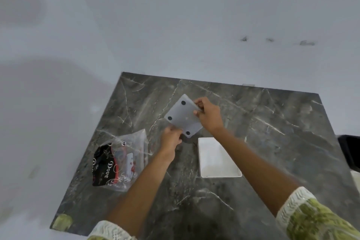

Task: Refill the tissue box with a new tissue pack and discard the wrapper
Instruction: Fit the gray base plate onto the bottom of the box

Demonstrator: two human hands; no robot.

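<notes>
Dark marble counter (pixel 272 142) carrying clear wrapper (pixel 124 160) at left, white tray (pixel 216 160) lying long axis front-to-back. Both hands clamping grey panel (pixel 183 117) above counter, tilted corner-up: left hand (pixel 170 140) gripping near corner, right hand (pixel 208 115) far edge.

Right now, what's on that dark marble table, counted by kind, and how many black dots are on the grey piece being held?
Grey square panel, held above the table by the left hand and right hand: 1
Black dots visible on it: 3
White open box: 1
Clear plastic wrapper with black and red print: 1
Total things, dots aside: 3
</notes>
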